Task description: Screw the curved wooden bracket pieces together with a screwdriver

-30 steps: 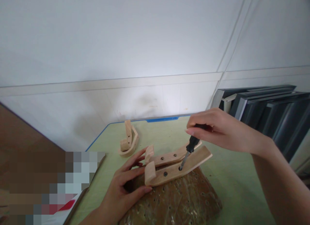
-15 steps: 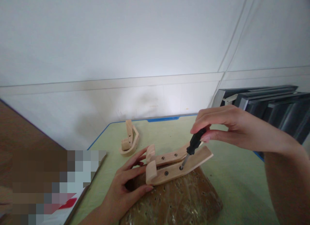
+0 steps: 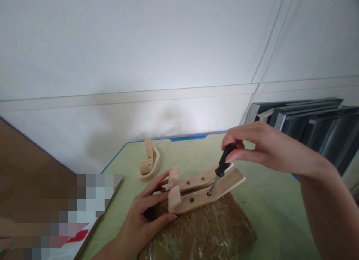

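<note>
My right hand (image 3: 249, 142) is closed on the black handle of a screwdriver (image 3: 223, 161). The tool leans, its metal tip in the right hole of the nearer wooden hook (image 3: 200, 200). A screw head shows in that hook's left hole. Close behind lies a second wooden hook (image 3: 193, 180) with two screw holes. My left hand (image 3: 148, 206) steadies the hooks by their upturned left ends, thumb in front and fingers behind. Both hooks rest on a block wrapped in brown tape (image 3: 202, 234), its top pocked with small holes.
Farther back on the pale green table (image 3: 185, 151) lies another pair of wooden hooks (image 3: 150, 161), nested together. Dark panels (image 3: 314, 121) are stacked at the right. A white wall (image 3: 157, 114) rises behind the table, and a cardboard box (image 3: 33, 155) stands at the left.
My right fingers have shifted round the screwdriver handle, and the hand sits slightly further left. The tip stays in the same hole. My left hand and the hooks keep their places.
</note>
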Motion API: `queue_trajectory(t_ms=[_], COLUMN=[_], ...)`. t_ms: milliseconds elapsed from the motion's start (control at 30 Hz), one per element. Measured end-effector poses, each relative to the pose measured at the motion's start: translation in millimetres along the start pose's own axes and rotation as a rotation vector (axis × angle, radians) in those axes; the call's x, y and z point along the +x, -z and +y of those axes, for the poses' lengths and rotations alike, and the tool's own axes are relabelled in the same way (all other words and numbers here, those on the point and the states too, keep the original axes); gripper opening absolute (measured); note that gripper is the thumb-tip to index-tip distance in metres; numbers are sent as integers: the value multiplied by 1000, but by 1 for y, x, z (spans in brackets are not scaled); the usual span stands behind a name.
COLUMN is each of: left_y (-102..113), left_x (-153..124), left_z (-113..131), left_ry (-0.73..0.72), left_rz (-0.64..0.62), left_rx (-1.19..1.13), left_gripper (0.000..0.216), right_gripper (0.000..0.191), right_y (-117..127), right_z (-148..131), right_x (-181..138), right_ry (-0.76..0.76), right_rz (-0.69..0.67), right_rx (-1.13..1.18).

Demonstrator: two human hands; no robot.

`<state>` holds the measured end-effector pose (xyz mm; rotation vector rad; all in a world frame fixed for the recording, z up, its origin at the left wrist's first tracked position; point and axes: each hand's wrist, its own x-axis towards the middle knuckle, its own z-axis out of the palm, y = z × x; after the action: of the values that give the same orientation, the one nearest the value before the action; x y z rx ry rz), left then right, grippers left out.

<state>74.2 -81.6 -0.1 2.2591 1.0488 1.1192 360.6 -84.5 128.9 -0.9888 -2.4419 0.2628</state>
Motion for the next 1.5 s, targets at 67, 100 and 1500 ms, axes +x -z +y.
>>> queue_trajectory(t_ms=[67,100,1500], left_y=[0,-1,-1], left_x=[0,0,-2], left_z=[-1,-1,-6], left_ry=[-2,-5,1], left_rz=[5,6,6], left_rx=[0,2,56], left_gripper=[27,27,29], right_gripper=[14,16,21], right_y=[-1,-2,4], right_z=[-2,-2,5], right_x=[0,1,-6], right_ry=[-9,-14,-28], right_rz=[-8,-12,-86], right_rx=[-30,-41,15])
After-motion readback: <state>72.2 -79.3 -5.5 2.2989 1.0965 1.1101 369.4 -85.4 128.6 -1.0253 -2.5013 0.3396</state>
